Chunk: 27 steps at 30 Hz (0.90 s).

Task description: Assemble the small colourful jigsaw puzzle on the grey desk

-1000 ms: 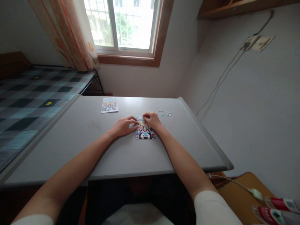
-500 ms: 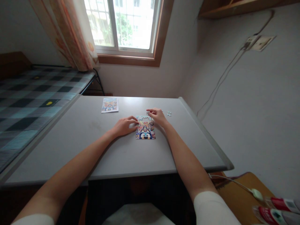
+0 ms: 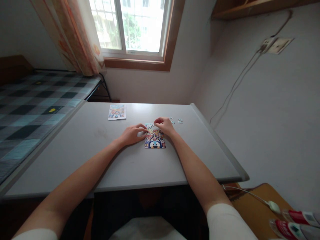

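Note:
A partly joined jigsaw puzzle (image 3: pixel 155 141) lies on the table, showing a blue and white cartoon dog face at its near edge and a crowded, colourful pattern above. My left hand (image 3: pixel 133 134) rests at its left side, thumb and fingers apart with the fingertips touching the puzzle's edge. Over the far right part of the puzzle is my right hand (image 3: pixel 163 125), thumb and forefinger pinched on a small puzzle piece (image 3: pixel 154 124) that is mostly hidden. Several loose puzzle pieces (image 3: pixel 180 121) lie to the right, beyond my right hand.
A printed picture card (image 3: pixel 117 112) with the same dog lies at the table's (image 3: pixel 120 173) far left. A bed (image 3: pixel 45 90) stands to the left. At the lower right, plastic bottles (image 3: pixel 292 229) and a white charger (image 3: pixel 274 207) rest on a brown stool.
My right hand has moved slightly left and nearer the puzzle's upper edge, fingers drawn together. More loose pieces show behind it. My left hand has stayed in place.

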Motion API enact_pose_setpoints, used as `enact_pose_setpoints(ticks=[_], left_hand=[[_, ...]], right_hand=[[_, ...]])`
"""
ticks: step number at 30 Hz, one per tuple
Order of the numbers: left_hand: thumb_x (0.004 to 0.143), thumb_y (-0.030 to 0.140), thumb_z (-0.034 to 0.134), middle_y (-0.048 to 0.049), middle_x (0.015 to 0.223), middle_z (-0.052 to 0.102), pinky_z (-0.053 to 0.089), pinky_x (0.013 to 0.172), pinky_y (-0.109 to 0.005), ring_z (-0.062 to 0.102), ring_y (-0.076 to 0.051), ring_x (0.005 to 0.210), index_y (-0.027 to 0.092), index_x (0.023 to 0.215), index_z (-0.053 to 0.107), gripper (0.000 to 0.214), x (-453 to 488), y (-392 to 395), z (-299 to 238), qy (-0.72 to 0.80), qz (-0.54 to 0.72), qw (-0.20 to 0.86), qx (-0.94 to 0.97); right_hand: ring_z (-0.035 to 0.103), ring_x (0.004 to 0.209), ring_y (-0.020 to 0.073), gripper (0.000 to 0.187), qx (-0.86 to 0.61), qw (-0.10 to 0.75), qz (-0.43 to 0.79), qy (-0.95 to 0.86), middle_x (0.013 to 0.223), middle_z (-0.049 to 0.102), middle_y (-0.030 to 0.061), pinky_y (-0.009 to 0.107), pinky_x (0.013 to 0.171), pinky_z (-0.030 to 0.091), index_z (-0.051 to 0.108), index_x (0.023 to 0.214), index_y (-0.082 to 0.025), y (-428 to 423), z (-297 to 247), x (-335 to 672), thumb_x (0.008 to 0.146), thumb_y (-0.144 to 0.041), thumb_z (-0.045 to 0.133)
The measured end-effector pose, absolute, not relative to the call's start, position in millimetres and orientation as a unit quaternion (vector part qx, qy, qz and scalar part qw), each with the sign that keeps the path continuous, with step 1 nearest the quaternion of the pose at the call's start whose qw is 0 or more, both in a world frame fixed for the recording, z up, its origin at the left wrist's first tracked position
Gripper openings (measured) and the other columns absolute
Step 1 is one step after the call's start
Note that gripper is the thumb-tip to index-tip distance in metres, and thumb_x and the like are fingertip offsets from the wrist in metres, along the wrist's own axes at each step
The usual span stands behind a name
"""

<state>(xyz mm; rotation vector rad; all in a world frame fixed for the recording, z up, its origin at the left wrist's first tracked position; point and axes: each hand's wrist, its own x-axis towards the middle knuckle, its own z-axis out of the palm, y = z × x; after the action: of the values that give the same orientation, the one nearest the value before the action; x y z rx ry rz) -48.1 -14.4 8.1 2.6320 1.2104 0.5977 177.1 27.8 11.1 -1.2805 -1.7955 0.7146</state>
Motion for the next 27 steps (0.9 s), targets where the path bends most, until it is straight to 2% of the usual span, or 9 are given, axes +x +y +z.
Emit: enact_pose_setpoints(ticks=[5, 14, 27], left_hand=[[0.089, 0.048, 0.050, 0.0016, 0.122, 0.064, 0.049, 0.089, -0.032, 0.067, -0.020, 0.096, 0.032, 0.110, 0.071, 0.033, -48.1, -14.0, 7.1, 0.405, 0.207, 0.093, 0.886], [0.089, 0.048, 0.050, 0.0016, 0.122, 0.064, 0.049, 0.090, -0.032, 0.066, -0.020, 0.097, 0.032, 0.110, 0.070, 0.034, -47.6, -14.5, 9.0, 0.408, 0.203, 0.098, 0.885], [0.089, 0.048, 0.050, 0.0018, 0.122, 0.064, 0.049, 0.091, -0.032, 0.066, -0.020, 0.096, 0.032, 0.110, 0.070, 0.034, -48.4, -14.0, 7.0, 0.407, 0.205, 0.098, 0.885]], right_hand=[[0.062, 0.066, 0.0127, 0.007, -0.518, 0.393, 0.260, -0.714, 0.069, 0.069, 0.0020, 0.023, 0.065, 0.048, 0.071, 0.075, -0.016, 23.6, 12.8, 173.1, 0.072, -0.019, 0.066], [0.067, 0.071, 0.0171, 0.007, -0.573, 0.364, 0.221, -0.700, 0.074, 0.073, 0.0043, 0.027, 0.071, 0.051, 0.074, 0.076, -0.018, 19.2, 12.9, 169.2, 0.072, -0.019, 0.068], [0.068, 0.070, 0.0175, 0.008, -0.595, 0.337, 0.210, -0.699, 0.073, 0.074, 0.0040, 0.025, 0.067, 0.050, 0.075, 0.073, -0.019, 20.3, 10.6, 168.7, 0.070, -0.019, 0.068]])
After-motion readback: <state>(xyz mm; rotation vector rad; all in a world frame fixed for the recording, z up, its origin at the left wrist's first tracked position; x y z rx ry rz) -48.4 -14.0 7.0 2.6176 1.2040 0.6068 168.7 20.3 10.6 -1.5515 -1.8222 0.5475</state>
